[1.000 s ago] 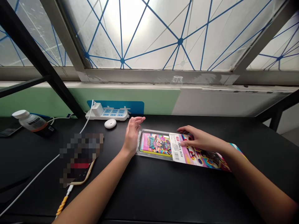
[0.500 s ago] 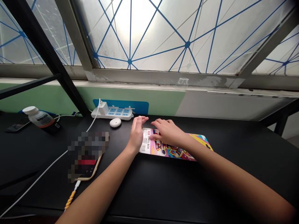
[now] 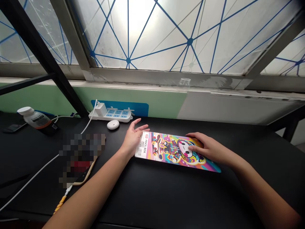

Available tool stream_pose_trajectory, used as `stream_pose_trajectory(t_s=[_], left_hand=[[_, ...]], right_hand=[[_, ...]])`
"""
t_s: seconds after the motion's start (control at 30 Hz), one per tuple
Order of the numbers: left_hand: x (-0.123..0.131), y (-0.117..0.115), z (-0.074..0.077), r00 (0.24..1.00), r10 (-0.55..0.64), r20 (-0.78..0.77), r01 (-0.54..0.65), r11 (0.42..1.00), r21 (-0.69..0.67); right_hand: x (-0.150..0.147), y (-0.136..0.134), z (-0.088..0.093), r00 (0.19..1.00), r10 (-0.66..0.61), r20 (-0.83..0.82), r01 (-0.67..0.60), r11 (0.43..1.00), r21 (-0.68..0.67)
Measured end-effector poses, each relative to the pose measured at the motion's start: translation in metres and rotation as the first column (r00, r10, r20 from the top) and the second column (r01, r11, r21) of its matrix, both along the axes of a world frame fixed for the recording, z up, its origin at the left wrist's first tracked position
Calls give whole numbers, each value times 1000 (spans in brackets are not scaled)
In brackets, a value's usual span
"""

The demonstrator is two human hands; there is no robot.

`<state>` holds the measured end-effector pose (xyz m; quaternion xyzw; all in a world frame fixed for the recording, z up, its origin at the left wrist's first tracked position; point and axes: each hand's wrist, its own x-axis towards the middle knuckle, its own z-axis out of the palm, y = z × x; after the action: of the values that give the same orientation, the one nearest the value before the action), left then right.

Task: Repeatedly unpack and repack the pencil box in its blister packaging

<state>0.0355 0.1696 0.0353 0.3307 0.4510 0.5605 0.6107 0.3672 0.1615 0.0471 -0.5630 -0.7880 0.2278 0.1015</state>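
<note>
A colourful pencil box [image 3: 170, 151] printed with a skateboarding cartoon figure lies on the black desk, with its white "PENCIL BOX" label at the left end. My right hand [image 3: 205, 145] grips its right part, thumb on the printed face and fingers over the far edge. At the label end is my left hand [image 3: 132, 137], its palm against or close beside the short side. Its fingers stretch apart past the far corner, and part of the hand is hidden by the box.
A white power strip [image 3: 111, 114] with a plugged-in charger stands by the wall, a round white case [image 3: 112, 124] before it. Left of my forearm lies a blurred-out phone [image 3: 82, 159] on a cable. A white-capped bottle [image 3: 37, 119] lies tilted farther left. The desk [image 3: 162, 197] is black.
My right hand has slid from the label end to the right part of the pencil box and now grips it. The printed figure is uncovered. My left hand's fingers have spread.
</note>
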Motion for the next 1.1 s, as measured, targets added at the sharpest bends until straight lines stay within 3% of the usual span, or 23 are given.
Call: stream_pose_trajectory(t_s=[0.23,0.33,0.4,0.47,0.53,0.6,0.67,0.77,0.83,0.9,0.97,1.03,1.1], left_hand=[[2,1,-2,999,30,14,-29,999,-36],[2,1,-5,995,37,-97,-38,999,-12],[2,1,-6,981,54,-186,-49,998,32],[2,0,-5,967,89,-237,-71,994,84],[2,-1,-3,962,128,-242,-90,983,163],[3,-3,-1,966,160,-205,-102,958,268],[3,-4,1,974,179,-139,-122,932,340],[0,-5,4,976,206,-76,-165,915,369],[-4,-5,10,969,226,-103,-168,902,397],[-10,-7,17,949,199,-243,-80,901,427],[-15,-10,25,859,165,-485,85,887,454],[-18,-13,29,664,205,-719,263,836,482],[-18,-15,26,437,292,-851,413,775,478]], right_hand=[[-13,-3,1,997,-71,-35,70,997,-20],[-12,-1,-2,998,-59,-16,60,994,87],[-12,-1,-2,999,-34,5,32,973,230],[-13,-3,1,1000,-5,20,-4,901,434],[-16,-7,4,999,20,33,-37,773,633],[-21,-14,8,998,23,60,-60,649,758],[-28,-22,11,994,2,106,-88,570,817],[-38,-32,15,980,-44,196,-144,525,839],[-45,-36,15,964,-30,264,-206,540,816],[-52,-39,13,940,19,342,-289,582,761],[-59,-39,7,907,74,414,-364,631,685],[-65,-38,1,885,121,450,-408,667,623],[-68,-35,-4,881,171,442,-428,686,588]])
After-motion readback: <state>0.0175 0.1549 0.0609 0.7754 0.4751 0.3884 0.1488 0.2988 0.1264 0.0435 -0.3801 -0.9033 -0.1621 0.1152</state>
